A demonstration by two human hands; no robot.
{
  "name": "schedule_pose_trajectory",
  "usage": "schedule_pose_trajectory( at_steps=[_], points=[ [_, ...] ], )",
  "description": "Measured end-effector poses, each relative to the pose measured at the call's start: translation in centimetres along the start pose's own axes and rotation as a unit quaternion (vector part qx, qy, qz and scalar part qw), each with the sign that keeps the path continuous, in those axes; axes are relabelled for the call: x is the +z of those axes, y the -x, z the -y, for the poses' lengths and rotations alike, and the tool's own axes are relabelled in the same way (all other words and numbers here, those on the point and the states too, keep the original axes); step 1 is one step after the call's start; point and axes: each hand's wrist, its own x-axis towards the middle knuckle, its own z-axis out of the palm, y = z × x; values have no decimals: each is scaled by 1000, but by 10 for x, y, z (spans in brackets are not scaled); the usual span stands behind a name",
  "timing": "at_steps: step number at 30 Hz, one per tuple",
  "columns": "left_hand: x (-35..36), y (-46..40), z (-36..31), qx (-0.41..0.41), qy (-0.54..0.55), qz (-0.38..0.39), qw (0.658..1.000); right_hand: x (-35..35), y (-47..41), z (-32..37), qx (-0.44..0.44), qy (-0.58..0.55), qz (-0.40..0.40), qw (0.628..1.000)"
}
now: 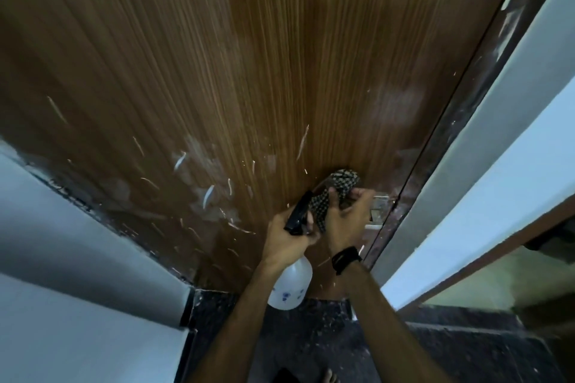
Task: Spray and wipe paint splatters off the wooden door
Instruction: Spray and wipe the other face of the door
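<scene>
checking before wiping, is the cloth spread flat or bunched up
Bunched up. The checked cloth is gathered in the right hand, against the door, not spread.

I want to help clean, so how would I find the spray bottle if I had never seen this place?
Look at the big brown wooden door with white paint streaks, then down near its bottom edge. There the left hand grips the spray bottle, beside the right hand holding a checked cloth. It is the only white, rounded thing there, with a black trigger top.
</scene>
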Motion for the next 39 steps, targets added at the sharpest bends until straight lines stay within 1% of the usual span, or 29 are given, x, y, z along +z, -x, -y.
schedule_pose_trajectory(
  at_steps=[2,4,6,8,11,13,15,18,19,20,22,25,27,28,31,35,37,39],
  points=[
    [-3,2,2,-2,12,-4,1000,7,10,-9,-5,0,26,1000],
    [-8,1,2,-2,19,-12,1000,11,11,-3,-7,-11,18,1000],
    [-16,-1,-1,7,18,-14,1000,13,6,18,-31,-43,0,999],
    [-25,-5,-5,10,24,-7,1000,15,-3,49,-66,-81,-36,994],
    [-40,-11,-4,7,45,2,999,20,-13,72,-103,-103,-88,985],
    [-52,-13,-1,11,43,5,999,27,-7,66,-105,-90,-107,985],
    [-60,-15,3,17,40,13,999,36,7,46,-96,-55,-114,987],
    [-69,-16,4,21,47,31,998,45,28,26,-65,-30,-83,994],
    [-70,-15,2,22,49,33,998,45,31,26,-68,-18,-79,994],
    [-71,-15,-1,24,51,37,998,44,30,29,-84,-10,-82,993],
    [-76,-15,-7,30,48,48,997,45,19,47,-148,0,-93,985],
    [-83,-16,-12,32,63,53,996,44,-5,92,-274,41,-146,950],
    [-87,-16,-14,32,73,56,995,42,-16,112,-311,55,-172,933],
    [-89,-17,-14,32,76,60,995,42,-18,114,-321,57,-171,930],
    [-91,-16,-12,19,79,64,995,47,-4,86,-320,77,-133,935],
    [-91,-15,-3,14,58,71,996,58,29,39,-255,98,-70,959],
    [-93,-14,1,5,49,71,996,57,29,39,-245,91,-78,962],
    [-96,-13,3,-9,44,62,997,55,20,56,-259,72,-112,957]
  ],
)
